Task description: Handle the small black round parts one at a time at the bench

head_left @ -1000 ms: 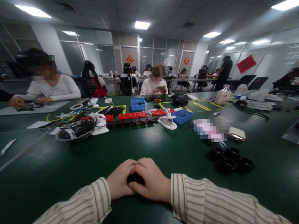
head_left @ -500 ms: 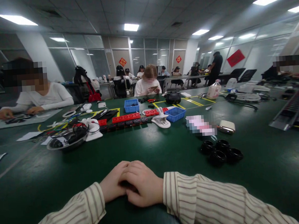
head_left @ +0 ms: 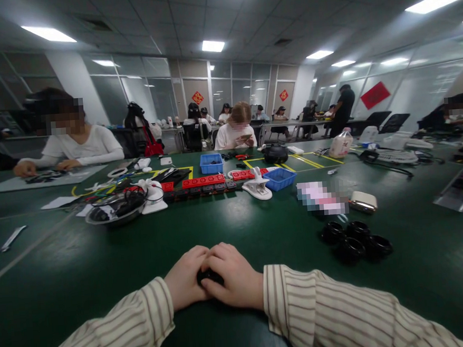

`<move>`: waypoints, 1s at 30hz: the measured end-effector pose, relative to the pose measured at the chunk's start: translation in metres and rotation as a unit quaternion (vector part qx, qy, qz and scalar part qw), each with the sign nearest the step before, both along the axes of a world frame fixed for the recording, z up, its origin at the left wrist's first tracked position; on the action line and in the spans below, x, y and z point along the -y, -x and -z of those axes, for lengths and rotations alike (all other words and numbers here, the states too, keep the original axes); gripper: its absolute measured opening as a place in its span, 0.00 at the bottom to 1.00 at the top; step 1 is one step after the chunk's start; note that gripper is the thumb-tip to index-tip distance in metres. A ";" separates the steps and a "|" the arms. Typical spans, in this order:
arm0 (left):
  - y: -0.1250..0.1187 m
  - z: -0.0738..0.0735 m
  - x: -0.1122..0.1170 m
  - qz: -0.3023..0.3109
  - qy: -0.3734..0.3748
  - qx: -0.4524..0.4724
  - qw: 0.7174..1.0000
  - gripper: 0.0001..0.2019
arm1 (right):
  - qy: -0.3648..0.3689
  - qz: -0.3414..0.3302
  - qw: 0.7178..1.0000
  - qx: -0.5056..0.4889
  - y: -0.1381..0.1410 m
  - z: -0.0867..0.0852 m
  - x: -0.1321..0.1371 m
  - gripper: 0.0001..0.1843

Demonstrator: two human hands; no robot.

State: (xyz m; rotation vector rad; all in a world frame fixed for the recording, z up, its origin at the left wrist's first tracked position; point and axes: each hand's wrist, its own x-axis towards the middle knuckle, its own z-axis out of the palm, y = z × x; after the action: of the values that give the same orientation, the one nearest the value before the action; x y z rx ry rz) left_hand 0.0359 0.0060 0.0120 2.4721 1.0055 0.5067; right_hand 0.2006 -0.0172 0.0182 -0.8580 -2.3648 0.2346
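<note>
Where two striped sleeves meet at the near edge of the green bench, we find the left hand and the right hand pressed together, fingers curled shut around a small black part. Only a dark sliver of it shows between the knuckles. It looks black and glossy, and the fingers hide its full shape. It sits low, at or just above the bench top, directly in front of us. To the right, well apart from the hands, lies a cluster of black rings with a similar colour and sheen. Farther off runs a row of red power strips, with a blue basket near its right end. We can read no label on the part, and the red signs on the glass wall are too small to read.
</note>
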 end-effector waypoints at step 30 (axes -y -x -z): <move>0.000 0.004 -0.001 0.045 -0.002 -0.003 0.999 0.12 | -0.046 -0.088 0.995 0.016 -0.001 0.003 -0.003 0.03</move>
State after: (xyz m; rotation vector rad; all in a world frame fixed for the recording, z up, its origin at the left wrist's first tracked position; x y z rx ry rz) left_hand 0.0361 0.0072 0.0077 2.5114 0.8907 0.4731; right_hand 0.2017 -0.0145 0.0154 -0.6147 -2.4625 0.1831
